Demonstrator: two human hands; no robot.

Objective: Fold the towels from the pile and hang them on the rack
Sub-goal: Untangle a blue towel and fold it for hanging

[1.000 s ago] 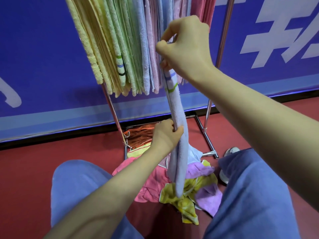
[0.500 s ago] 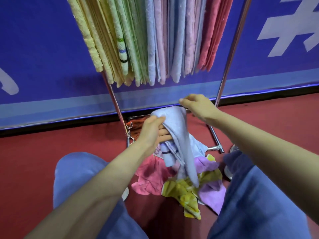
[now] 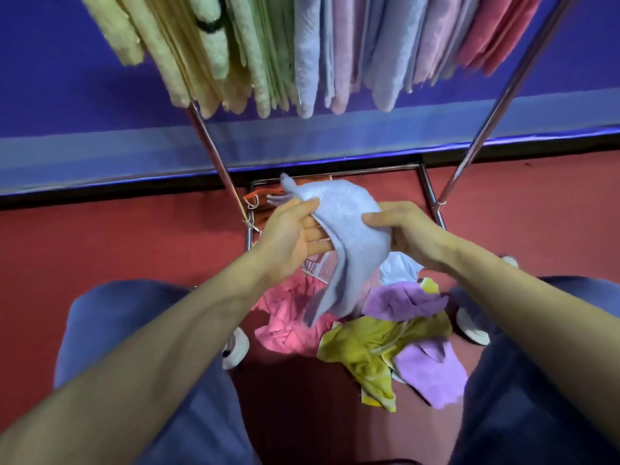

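The pale blue towel point(image 3: 349, 229) has dropped from rack point(image 3: 214, 152) height. The left hand point(image 3: 288, 236) and right hand point(image 3: 406, 229) pinch it, doubled, above the floor pile point(image 3: 369, 340). It is probably being refolded, and hanging is still to come.

From my feed, the dull red floor point(image 3: 117, 250) carried everything. A loose pile of crumpled towels lay on it: a pink terry towel point(image 3: 288, 317) at the left, an olive-yellow towel point(image 3: 365, 347) nearest me, a lilac cloth point(image 3: 432, 370) at the right and a white cloth point(image 3: 399, 268) behind. Just beyond stood the rack's chrome tube base point(image 3: 427, 189), an orange cloth point(image 3: 258, 198) lying inside it. A white shoe point(image 3: 236, 347) rested beside the pink towel.
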